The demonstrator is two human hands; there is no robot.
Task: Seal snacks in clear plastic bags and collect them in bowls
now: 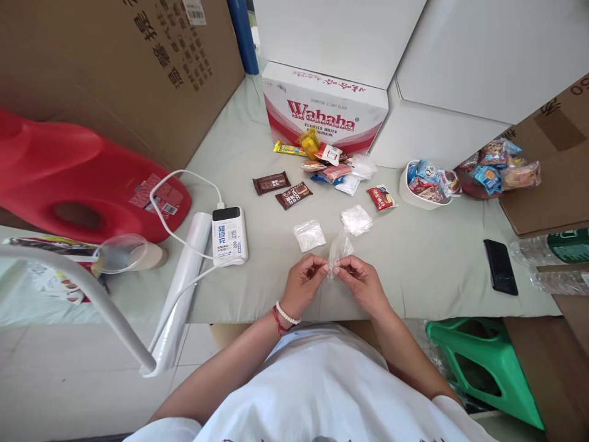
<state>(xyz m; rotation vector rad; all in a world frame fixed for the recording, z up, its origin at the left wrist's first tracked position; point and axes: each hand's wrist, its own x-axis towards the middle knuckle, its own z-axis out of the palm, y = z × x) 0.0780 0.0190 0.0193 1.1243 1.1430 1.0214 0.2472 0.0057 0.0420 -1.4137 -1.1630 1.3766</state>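
My left hand [307, 281] and my right hand [360, 280] meet close to the table's front edge. Between them, pinched by the fingertips of both, is a clear plastic bag [340, 247], its upper part crumpled and standing up. Just beyond lie a folded clear plastic packet [309, 235] on the left and a stack of folded clear plastic [356, 220] on the right. Two brown-wrapped snack bars [271, 183] rest farther off to the left. A red snack packet [381, 198] lies at the right.
A pile of mixed snacks [329, 166] lies before the Wahaha carton [324, 110]. Right of it stand a white bowl of snacks [426, 199] and a phone [500, 266]. A cabled power bank [230, 236], a plastic roll [184, 282] and a red jug [92, 178] are left.
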